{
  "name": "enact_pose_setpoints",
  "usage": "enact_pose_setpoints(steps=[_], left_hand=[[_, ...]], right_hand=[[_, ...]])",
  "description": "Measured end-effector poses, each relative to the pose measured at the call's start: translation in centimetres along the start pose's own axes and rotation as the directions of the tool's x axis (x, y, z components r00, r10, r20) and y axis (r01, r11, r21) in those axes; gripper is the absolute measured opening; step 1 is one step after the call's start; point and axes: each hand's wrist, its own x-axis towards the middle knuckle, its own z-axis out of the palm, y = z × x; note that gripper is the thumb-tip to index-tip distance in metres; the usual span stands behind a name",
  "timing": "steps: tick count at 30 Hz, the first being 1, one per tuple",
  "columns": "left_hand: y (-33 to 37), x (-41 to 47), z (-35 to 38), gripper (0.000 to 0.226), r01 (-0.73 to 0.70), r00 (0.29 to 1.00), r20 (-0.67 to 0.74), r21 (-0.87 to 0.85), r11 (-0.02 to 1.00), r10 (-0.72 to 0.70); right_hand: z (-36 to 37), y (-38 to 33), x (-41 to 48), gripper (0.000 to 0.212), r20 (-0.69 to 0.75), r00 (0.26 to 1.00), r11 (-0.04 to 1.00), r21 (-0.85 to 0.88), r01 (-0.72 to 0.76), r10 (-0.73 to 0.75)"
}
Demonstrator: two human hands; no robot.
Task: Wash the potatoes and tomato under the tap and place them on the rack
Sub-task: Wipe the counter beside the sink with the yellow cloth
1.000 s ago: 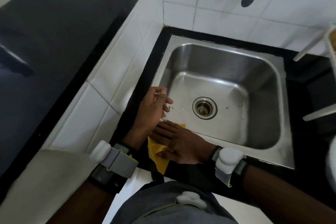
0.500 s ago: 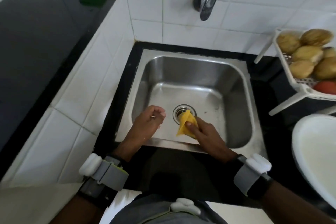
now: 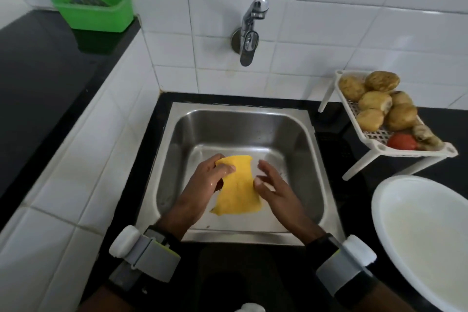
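Note:
Several brown potatoes [image 3: 374, 101] and a red tomato [image 3: 401, 141] lie on the white rack [image 3: 415, 154] right of the steel sink [image 3: 243, 119]. The tap [image 3: 249, 33] on the tiled wall runs no water. Over the sink basin hangs a yellow cloth [image 3: 238, 190]. My left hand [image 3: 205, 185] grips its upper left corner, thumb on top. My right hand [image 3: 274, 190] is at the cloth's right edge with fingers spread, thumb touching the fabric.
A large white basin [image 3: 415, 235] sits on the black counter [image 3: 329, 134] at the lower right, under the rack's front leg. A green tub [image 3: 96, 11] with a dark scrub pad stands on the raised counter at the back left.
The yellow cloth went from my right hand's pinch over the drain to my left hand's grip and now hangs spread out. My view has lifted, showing the tap and the rack.

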Motion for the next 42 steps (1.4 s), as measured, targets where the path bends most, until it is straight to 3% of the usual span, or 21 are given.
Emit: enact_pose_setpoints(steps=[3, 5, 9, 11, 14, 16, 18, 20, 22, 25, 27, 30, 33, 38, 42], left_hand=[[0.7, 0.8, -0.1, 0.026, -0.005, 0.999, 0.037, 0.042, 0.999, 0.004], [1.2, 1.2, -0.1, 0.016, -0.010, 0.999, 0.048, 0.049, 0.999, 0.007], [1.9, 1.6, -1.5, 0.014, -0.012, 0.999, 0.047, 0.060, 0.998, 0.009], [1.9, 1.4, -2.5, 0.025, 0.028, 0.997, 0.065, 0.132, 0.991, -0.037], [2.0, 1.4, -2.9, 0.043, 0.041, 0.994, 0.092, 0.177, 0.983, -0.058], [2.1, 1.7, -2.9, 0.044, 0.062, 0.991, 0.113, 0.075, 0.995, -0.070], [1.6, 2.0, -3.4, 0.065, 0.160, 0.979, 0.144, -0.129, 0.979, -0.141], [0.2, 2.0, -3.8, 0.084, 0.312, 0.947, 0.168, -0.293, 0.904, -0.273], [-1.6, 1.5, -3.6, 0.086, 0.395, 0.919, 0.140, -0.337, 0.855, -0.369], [-2.4, 1.4, -2.5, 0.066, 0.281, 0.953, 0.019, -0.430, 0.858, -0.303], [-2.1, 1.7, -2.2, 0.071, 0.190, 0.972, -0.029, -0.497, 0.847, -0.235], [-2.1, 2.2, -2.3, 0.087, 0.157, 0.979, -0.057, -0.391, 0.907, -0.194], [-1.7, 2.6, -2.3, 0.094, 0.087, 0.987, -0.115, -0.230, 0.969, -0.116], [-0.7, 2.8, -2.2, 0.049, -0.059, 0.983, -0.168, 0.099, 0.993, 0.075], [0.4, 2.4, -2.3, 0.037, -0.133, 0.960, -0.204, 0.278, 0.951, 0.194]], right_hand=[[-1.2, -0.1, 1.0, 0.067, 0.110, 0.985, 0.982, -0.125, 0.144, -0.131], [-1.7, -0.6, 1.8, 0.057, 0.165, 0.973, 0.972, -0.144, 0.188, -0.164], [-2.3, -1.8, 2.4, 0.036, 0.121, 0.970, 0.968, -0.116, 0.224, -0.210], [-2.6, -2.4, 2.5, 0.034, 0.138, 0.965, 0.971, -0.054, 0.232, -0.223], [-2.5, -3.6, 2.6, 0.027, 0.252, 0.959, 0.992, 0.029, 0.124, -0.127], [-2.2, -3.9, 2.9, 0.020, 0.263, 0.960, 0.996, 0.040, 0.084, -0.092], [-1.8, -3.9, 3.2, 0.013, 0.203, 0.976, 0.993, 0.099, 0.061, -0.081], [-1.7, -3.7, 3.3, 0.011, 0.119, 0.993, 0.976, 0.218, -0.007, -0.019], [-1.8, -3.3, 3.3, 0.015, 0.069, 0.996, 0.952, 0.297, -0.079, 0.061], [-1.9, -2.5, 3.5, 0.013, 0.019, 0.991, 0.923, 0.361, -0.133, 0.135], [-1.9, -2.2, 3.5, 0.010, -0.013, 0.989, 0.910, 0.392, -0.133, 0.150], [-2.2, -1.9, 3.4, 0.031, -0.048, 0.989, 0.913, 0.392, -0.112, 0.142], [-2.3, -1.9, 3.3, 0.051, -0.026, 0.999, 0.951, 0.309, -0.030, 0.040], [-2.4, -2.8, 3.2, 0.033, -0.086, 0.994, 0.978, 0.192, 0.079, -0.064], [-2.3, -3.0, 3.5, 0.028, -0.124, 0.987, 0.994, -0.034, 0.102, -0.105]])
